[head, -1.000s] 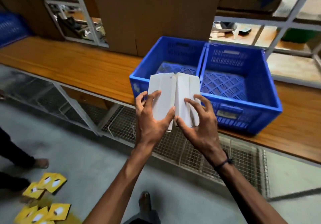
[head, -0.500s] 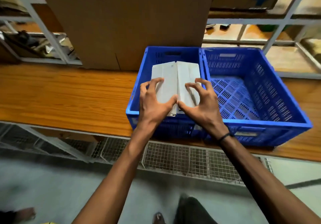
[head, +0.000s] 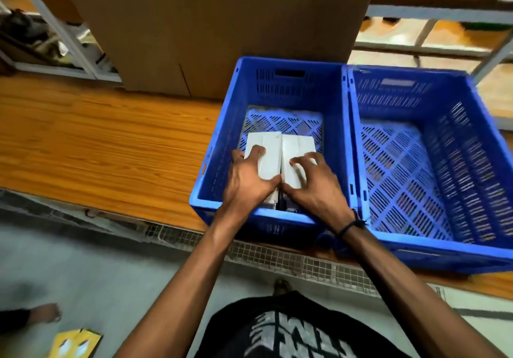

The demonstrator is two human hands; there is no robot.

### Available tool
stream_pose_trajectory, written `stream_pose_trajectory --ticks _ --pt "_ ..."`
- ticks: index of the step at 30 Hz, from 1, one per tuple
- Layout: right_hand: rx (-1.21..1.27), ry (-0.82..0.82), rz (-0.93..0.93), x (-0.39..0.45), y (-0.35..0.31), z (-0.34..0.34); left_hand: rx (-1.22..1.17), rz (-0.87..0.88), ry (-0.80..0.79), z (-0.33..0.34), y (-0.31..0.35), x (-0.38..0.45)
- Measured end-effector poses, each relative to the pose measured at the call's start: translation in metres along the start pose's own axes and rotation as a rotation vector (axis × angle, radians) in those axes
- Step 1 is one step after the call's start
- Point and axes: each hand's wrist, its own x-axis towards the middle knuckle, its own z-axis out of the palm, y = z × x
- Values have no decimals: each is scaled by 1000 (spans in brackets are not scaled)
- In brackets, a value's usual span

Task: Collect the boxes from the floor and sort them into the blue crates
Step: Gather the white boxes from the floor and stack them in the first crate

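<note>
Left hand (head: 248,181) gripping the left half of the white boxes (head: 280,157), fingers curled over the top and outer edge, thumb hooked at the middle seam; right hand (head: 313,188) gripping the right half likewise, fingers bent on the top face, thumb meeting the left thumb at the seam; both grips pinching the bundle from either side of its near end. Boxes held side by side as one flat block, down inside the left crate (head: 337,146), toward its near wall; whether touching the lattice floor, cannot tell; far part of that floor bare. Thin black band on the right wrist. Right crate (head: 477,141) touching the left crate wall to wall, only its lattice floor showing inside. Both crates on the wooden counter (head: 105,146), near its front edge; large cardboard carton (head: 216,21) standing behind the left crate. Wire mesh (head: 277,255) under the counter edge; grey floor (head: 83,271) below, blurred. Yellow packets (head: 76,343) lying on the floor at lower left; a bare foot (head: 44,312) of another person just beyond them. Black printed shirt at the bottom.
</note>
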Motion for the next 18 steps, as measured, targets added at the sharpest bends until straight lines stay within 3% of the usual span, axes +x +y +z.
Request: stream_pose_trajectory --ticks 7,11,18 --pt "-57 -141 19 4 3 3 104 -21 -88 9 -8 1" --pt "-59 -135 37 4 6 3 173 43 -30 11 -9 1" --pt "44 121 88 -12 -4 -10 -14 334 39 3 -3 -2"
